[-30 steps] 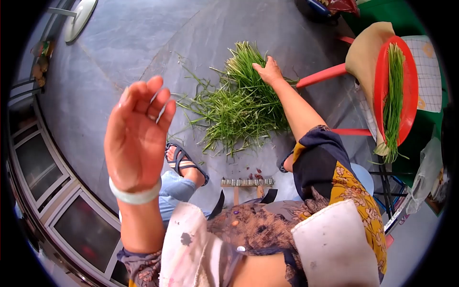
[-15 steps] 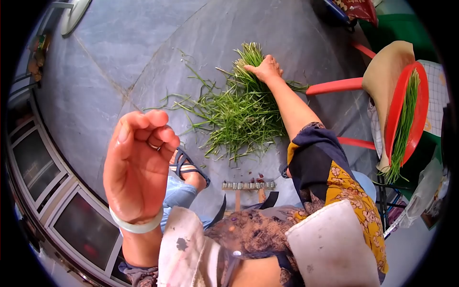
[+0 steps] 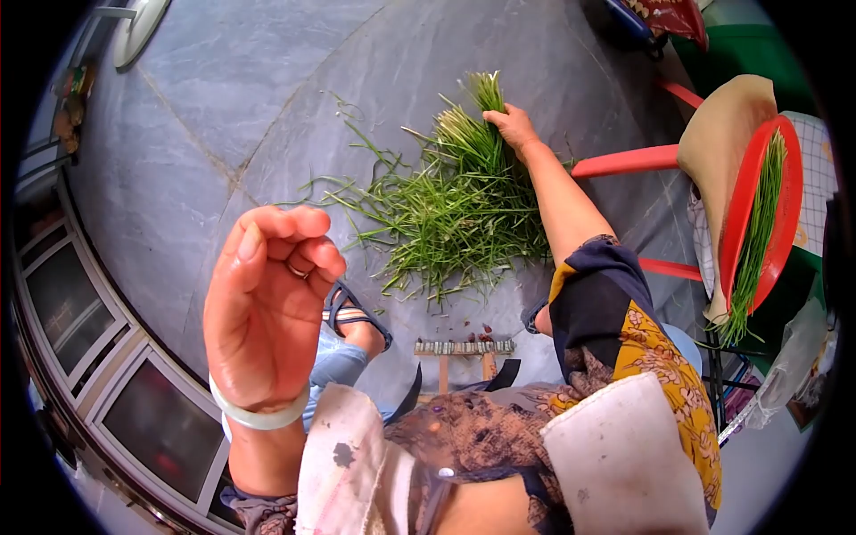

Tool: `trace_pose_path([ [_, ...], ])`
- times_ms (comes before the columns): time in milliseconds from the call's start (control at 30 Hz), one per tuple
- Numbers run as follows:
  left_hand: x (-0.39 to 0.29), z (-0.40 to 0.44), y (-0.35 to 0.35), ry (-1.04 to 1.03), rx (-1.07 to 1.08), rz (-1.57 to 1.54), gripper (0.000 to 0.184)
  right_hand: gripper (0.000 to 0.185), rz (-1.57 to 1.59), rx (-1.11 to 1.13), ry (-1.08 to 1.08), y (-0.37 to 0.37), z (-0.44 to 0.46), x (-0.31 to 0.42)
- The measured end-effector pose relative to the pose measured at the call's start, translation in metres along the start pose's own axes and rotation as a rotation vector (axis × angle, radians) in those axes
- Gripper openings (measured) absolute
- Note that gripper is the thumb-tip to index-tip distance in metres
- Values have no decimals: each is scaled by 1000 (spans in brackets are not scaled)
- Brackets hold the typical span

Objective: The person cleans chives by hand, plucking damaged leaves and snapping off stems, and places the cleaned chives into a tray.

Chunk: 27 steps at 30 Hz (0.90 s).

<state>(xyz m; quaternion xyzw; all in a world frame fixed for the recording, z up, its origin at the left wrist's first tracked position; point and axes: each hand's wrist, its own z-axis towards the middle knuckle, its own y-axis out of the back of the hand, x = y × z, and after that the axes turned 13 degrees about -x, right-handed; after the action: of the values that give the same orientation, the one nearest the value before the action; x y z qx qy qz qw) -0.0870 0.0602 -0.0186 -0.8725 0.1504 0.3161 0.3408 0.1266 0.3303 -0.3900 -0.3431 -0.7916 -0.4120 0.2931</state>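
Observation:
In the head view, my right hand (image 3: 514,127) grips a bunch of chives (image 3: 487,92) by the pale stem end, at the far side of a loose heap of chives (image 3: 455,214) on the floor. Part of the gripped bunch still lies against the heap, so where it ends is hard to see. My left hand (image 3: 267,312) is raised close to the camera, palm showing and fingers loosely curled, with nothing in it. It wears a ring and a pale bangle (image 3: 259,413).
On the right, a red stool (image 3: 624,160) bears a tan sheet (image 3: 727,134) and a red plate (image 3: 785,214) with sorted chives (image 3: 758,232). A small wooden stool (image 3: 464,348) stands between my feet. Glass-fronted cabinets (image 3: 160,423) line the left side.
My right hand has shifted slightly right, and the chives in its grip now stand out from the heap as a separate bunch. My left hand has moved only a little to the right.

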Motion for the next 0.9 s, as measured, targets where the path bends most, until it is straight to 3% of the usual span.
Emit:
trace_pose_path([
  [133, 1, 1, -1, 2, 6, 9, 26, 27, 384, 96, -168, 10, -7, 2],
  [233, 1, 2, -1, 6, 2, 10, 26, 27, 394, 81, -197, 15, -11, 11],
  [333, 2, 2, -1, 11, -3, 7, 26, 26, 282, 14, -181, 12, -15, 22],
  [467, 3, 2, 0, 13, 2, 11, 26, 37, -1, 63, 89, -5, 1, 2],
  [567, 5, 3, 0, 16, 4, 14, 26, 41, -454, -108, 304, -16, 0, 4],
  [733, 6, 5, -2, 24, -25, 20, 25, 34, -636, -236, 301, -33, -14, 10],
  [900, 6, 5, -3, 29, -29, 19, 25, 32, -690, -179, 232, -35, -10, 11],
])
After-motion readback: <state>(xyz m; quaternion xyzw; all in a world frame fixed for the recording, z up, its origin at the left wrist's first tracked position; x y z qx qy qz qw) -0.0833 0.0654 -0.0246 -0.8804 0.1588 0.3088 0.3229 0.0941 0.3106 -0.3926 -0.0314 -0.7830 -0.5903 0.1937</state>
